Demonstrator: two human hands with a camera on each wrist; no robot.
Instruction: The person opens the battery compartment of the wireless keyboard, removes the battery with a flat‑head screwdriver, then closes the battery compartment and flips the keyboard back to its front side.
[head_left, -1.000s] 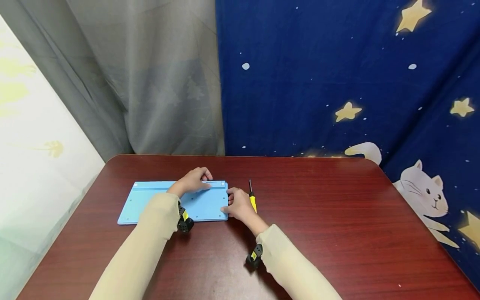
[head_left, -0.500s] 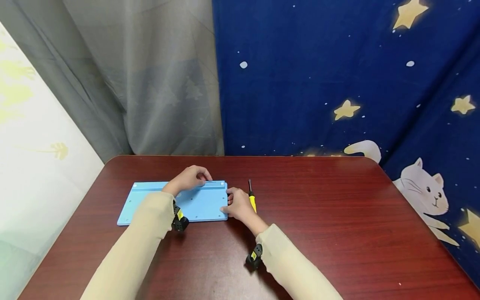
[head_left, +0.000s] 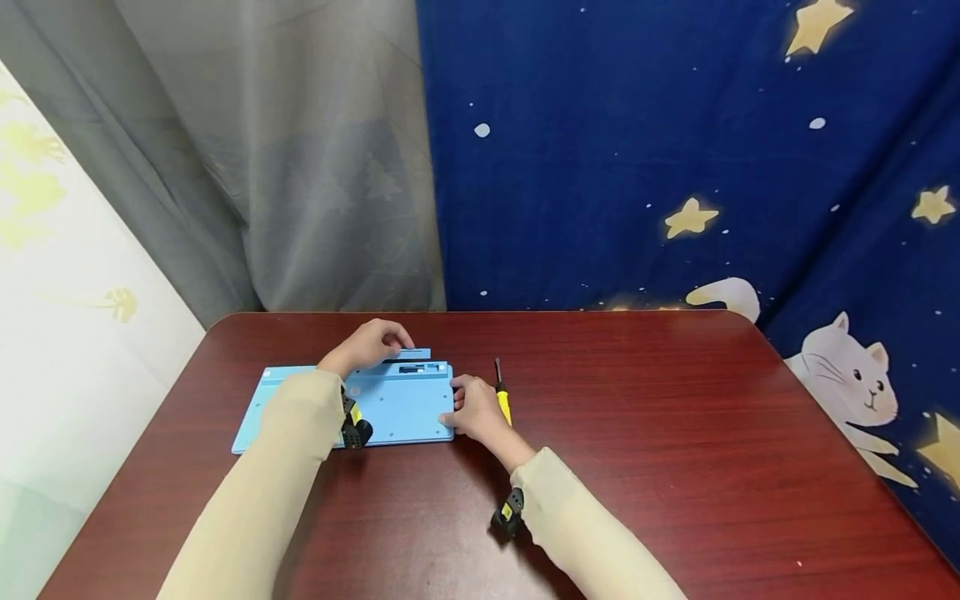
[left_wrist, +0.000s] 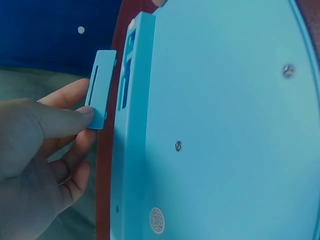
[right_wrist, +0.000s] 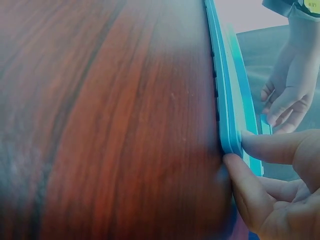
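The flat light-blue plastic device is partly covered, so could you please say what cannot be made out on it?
Device, left of centre: head view, hidden by beige fabric sleeve.
Open narrow slot, contents: head view, too small.
Round pale sticker, print: left wrist view, too small.

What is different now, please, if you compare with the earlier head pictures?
The left hand has drawn the small cover off the blue keyboard, away from the person and slightly leftward, and now pinches it beyond the far edge. The compartment is exposed. The right hand still holds the keyboard's right end, and the yellow screwdriver stays beside it.
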